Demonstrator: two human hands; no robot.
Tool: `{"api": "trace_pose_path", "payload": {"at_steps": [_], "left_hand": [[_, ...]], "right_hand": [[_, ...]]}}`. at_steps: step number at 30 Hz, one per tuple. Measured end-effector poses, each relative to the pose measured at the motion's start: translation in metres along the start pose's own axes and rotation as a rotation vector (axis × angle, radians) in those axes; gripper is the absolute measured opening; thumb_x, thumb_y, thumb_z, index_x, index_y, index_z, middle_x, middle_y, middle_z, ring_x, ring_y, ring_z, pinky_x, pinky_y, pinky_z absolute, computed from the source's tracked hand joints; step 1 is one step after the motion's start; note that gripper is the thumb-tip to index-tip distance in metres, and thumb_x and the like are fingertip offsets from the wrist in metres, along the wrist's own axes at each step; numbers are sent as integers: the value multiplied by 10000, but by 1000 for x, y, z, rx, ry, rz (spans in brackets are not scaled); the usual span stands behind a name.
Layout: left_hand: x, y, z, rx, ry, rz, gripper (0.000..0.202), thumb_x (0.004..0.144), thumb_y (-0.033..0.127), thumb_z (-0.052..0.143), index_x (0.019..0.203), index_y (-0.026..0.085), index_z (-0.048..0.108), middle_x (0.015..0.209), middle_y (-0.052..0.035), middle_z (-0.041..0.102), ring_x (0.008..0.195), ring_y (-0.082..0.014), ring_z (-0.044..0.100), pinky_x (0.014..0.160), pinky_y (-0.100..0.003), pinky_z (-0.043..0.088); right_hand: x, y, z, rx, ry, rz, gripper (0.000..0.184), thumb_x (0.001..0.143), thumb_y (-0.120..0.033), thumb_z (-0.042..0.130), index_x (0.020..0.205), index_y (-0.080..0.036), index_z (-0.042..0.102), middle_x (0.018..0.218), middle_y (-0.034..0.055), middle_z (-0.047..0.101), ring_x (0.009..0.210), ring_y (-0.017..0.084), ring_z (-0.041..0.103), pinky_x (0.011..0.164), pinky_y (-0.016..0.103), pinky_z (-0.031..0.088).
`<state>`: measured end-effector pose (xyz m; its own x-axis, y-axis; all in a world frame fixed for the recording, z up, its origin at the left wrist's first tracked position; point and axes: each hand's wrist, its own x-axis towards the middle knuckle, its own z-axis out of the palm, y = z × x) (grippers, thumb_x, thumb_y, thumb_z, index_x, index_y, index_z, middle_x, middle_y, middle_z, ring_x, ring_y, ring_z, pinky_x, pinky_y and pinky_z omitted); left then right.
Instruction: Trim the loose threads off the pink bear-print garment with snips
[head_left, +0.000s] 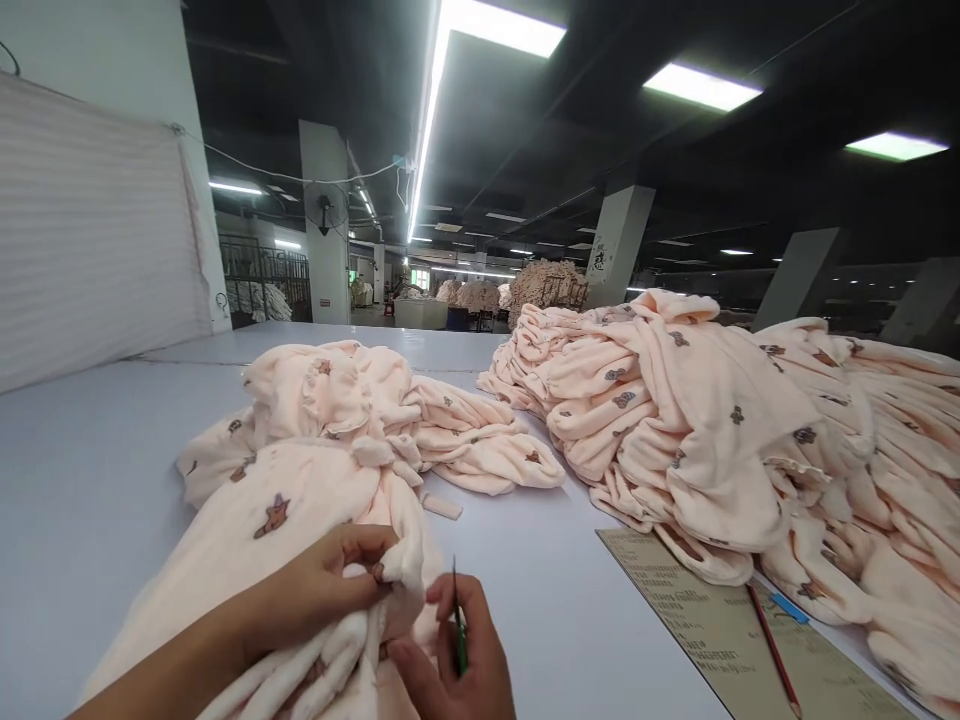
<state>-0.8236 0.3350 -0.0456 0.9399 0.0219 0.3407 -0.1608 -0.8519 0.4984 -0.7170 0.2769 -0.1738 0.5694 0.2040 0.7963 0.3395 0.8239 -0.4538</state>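
Observation:
My left hand (322,585) pinches a fold of a peach fleece garment (277,520) printed with small brown bears, which lies bunched on the white table (90,480) right in front of me. Just to its right, my right hand (454,660) is closed around a thin green tool (457,620) with its pointed tip up, close to the pinched fold. I cannot make out what kind of tool it is.
A second loose peach garment (450,430) lies behind the first. A tall heap of the same garments (712,420) fills the right side. A brown printed sheet (720,630) with a red pencil (772,650) lies at front right. A small pale tag (442,507) rests on the table.

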Motion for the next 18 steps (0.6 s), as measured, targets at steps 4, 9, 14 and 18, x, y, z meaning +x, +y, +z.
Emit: {"api": "trace_pose_path", "payload": {"at_steps": [4,9,14,18], "left_hand": [[3,-10,-9,-249,91,43,334,802,365,576,955,81,491,803,-40,506,718,-99,436,649,-187,321],[8,-21,-28,-309,13,-99,385,762,409,610,730,37,514,627,-22,423,560,-58,308,521,-184,199],[12,-26,-31,-387,-32,-119,410,789,421,561,726,17,589,657,-93,510,562,-93,380,542,-217,231],[11,-25,-28,-428,-46,-88,408,799,382,558,578,82,393,551,-8,327,514,-58,251,514,-221,162]], "right_hand": [[24,-3,7,15,-99,30,377,827,-494,481,876,-125,415,728,-1,397,624,81,342,600,210,287],[52,1,-3,233,-164,219,436,799,-507,527,898,-116,364,733,-1,350,642,73,329,626,198,322],[46,5,-6,44,-93,284,540,746,-573,560,974,-109,405,818,21,416,645,81,374,619,206,316],[22,-13,-7,-213,-20,109,491,817,-598,422,931,-132,524,780,19,481,747,110,439,694,185,311]]}}
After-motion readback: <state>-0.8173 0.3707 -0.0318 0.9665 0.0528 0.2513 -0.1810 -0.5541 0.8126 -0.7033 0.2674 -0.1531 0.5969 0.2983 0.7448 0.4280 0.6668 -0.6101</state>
